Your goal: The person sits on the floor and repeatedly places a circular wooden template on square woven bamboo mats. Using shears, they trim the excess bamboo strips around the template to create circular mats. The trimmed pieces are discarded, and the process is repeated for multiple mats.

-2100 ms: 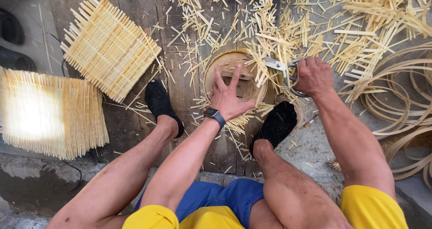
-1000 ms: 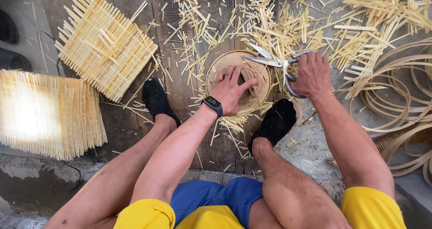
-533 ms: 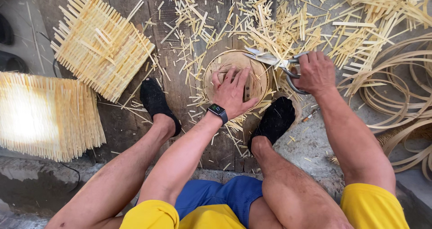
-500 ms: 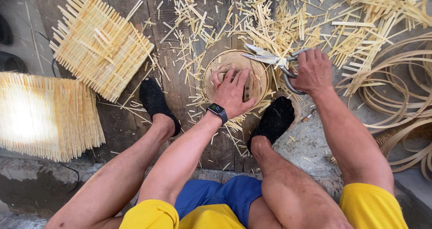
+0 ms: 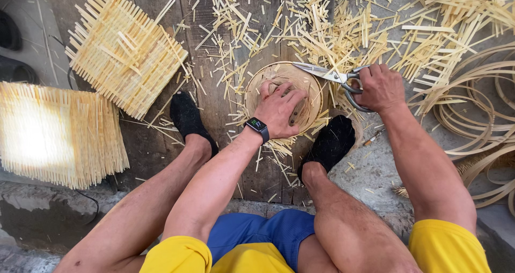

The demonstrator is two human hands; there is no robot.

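Note:
A small round woven bamboo basket lies on the wooden floor between my black-socked feet. My left hand, with a dark watch on the wrist, presses flat on the inside of the basket, fingers spread. My right hand grips the handles of large metal scissors. The blades point left over the basket's upper right rim and look nearly closed. Cut bamboo slivers litter the boards all around the basket.
Two square woven bamboo mats lie to the left, one tilted, one sunlit at the left edge. Coiled bamboo strips pile up on the right. A dark shoe sits at the far left. Concrete edge runs below my legs.
My left hand has gone from raised with spread fingers to pressing on the basket. The scissors have shifted left along the rim and the blades have closed somewhat.

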